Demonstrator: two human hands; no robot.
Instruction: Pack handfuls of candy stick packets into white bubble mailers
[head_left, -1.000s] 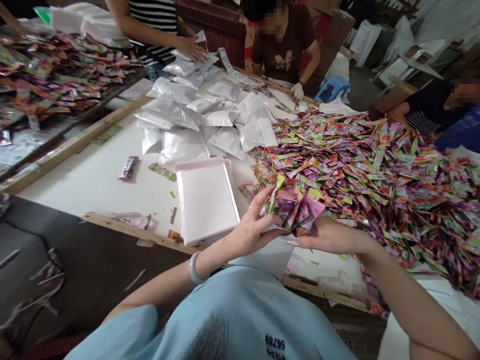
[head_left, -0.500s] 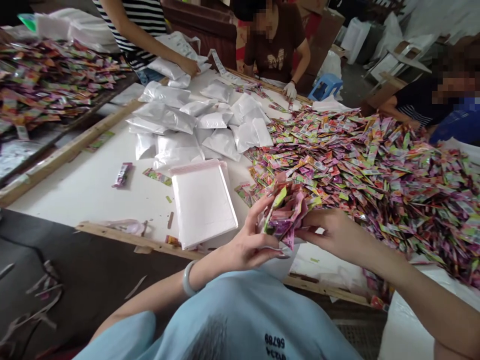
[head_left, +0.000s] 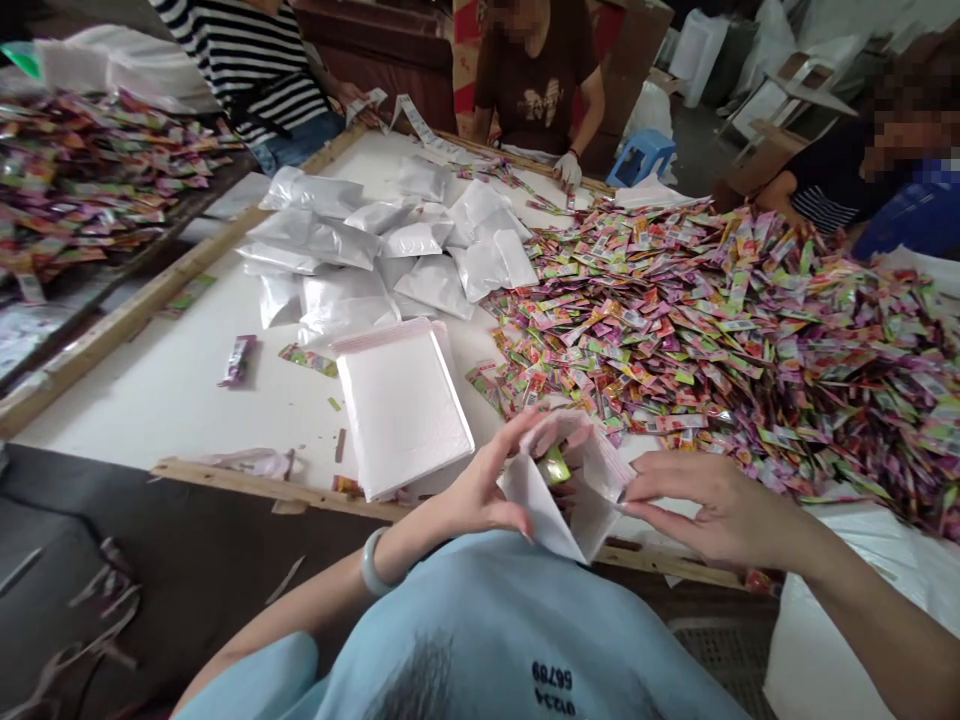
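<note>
A white padded mailer (head_left: 551,515) stands mouth-up and spread at the table's front edge, close to my body. Its pinkish rim is held apart by both hands. My left hand (head_left: 487,485) wraps the left side, fingers behind the rim and thumb in front. On the opposite side, my right hand (head_left: 694,500) pinches the rim between thumb and fingers. Down inside, a green-and-yellow snack packet (head_left: 555,465) shows; the rest of the contents is hidden. Left of the hands lies a stack of flat white mailers (head_left: 401,405).
A large heap of small colourful packets (head_left: 720,320) covers the table's right side. Filled white mailers (head_left: 345,300) pile up behind the flat stack. A single purple packet (head_left: 238,360) lies left. Co-workers stand or sit around, one with a gloved hand (head_left: 568,170).
The bunch of packets between my hands has gone down into the mailer, whose mouth now shows spread. My right hand has moved to its rim. The striped-shirt co-worker's arm has drawn back.
</note>
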